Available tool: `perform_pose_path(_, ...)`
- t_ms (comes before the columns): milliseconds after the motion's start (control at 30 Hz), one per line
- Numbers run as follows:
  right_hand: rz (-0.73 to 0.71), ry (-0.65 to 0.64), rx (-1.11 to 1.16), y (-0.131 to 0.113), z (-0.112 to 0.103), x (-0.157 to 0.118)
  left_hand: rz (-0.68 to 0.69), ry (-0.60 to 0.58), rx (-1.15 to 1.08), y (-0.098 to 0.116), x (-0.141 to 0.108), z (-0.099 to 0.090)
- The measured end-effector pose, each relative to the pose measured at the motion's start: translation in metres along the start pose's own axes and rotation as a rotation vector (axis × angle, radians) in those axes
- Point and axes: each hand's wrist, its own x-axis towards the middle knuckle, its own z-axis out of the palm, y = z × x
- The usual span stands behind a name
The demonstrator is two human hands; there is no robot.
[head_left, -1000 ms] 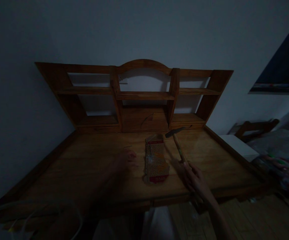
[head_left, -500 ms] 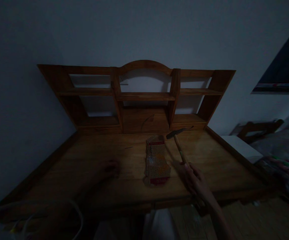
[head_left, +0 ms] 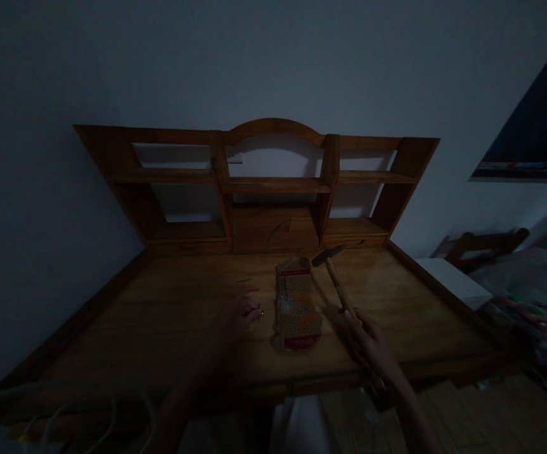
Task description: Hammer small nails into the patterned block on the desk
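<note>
My right hand (head_left: 368, 337) is wrapped round the wooden handle of a hammer (head_left: 337, 280). The dark metal head is up at the far end, raised over the right half of the desk. Left of the hammer lies a flat brown cardboard piece (head_left: 297, 306) with red bands and orange print. My left hand (head_left: 245, 310) is just left of the cardboard, apart from it, somewhat blurred. Its thumb and index finger come together at a tiny shiny thing, too small to name. A thin, nail-like sliver (head_left: 244, 280) lies on the desktop beyond that hand.
The wooden desk (head_left: 160, 309) has a shelf unit (head_left: 273, 185) along its back, against the wall. Pale cables (head_left: 113, 410) loop at the lower left. To the right stand a white surface (head_left: 453, 280) and a wooden chair back (head_left: 486, 246). The room is dim.
My left hand has moved right and away from me, close to the cardboard, and the tiny shiny thing now shows at its fingertips. The hammer has shifted only slightly left.
</note>
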Motion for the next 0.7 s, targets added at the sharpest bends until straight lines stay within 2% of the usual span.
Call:
perform_pose_path(33,-0.004,-0.005,0.003,0.001,0.000,0.000,-0.014,0.016,-0.022,0.006,0.001,0.014)
perform_pose_path(133,0.022,0.017,-0.003,0.004,-0.001,0.000,-0.007,0.165,-0.097,0.017,0.002,0.050)
perform_pose_path(233,0.042,0.055,-0.019,0.008,-0.003,0.002,0.035,0.221,-0.137,0.019,0.004,0.070)
perform_pose_path(400,0.047,0.036,-0.002,0.012,-0.004,0.005,0.048,0.242,-0.011,0.014,0.008,0.082)
perform_pose_path(700,0.018,0.014,-0.045,0.006,-0.003,0.003,0.103,0.198,0.113,0.018,0.008,0.089)
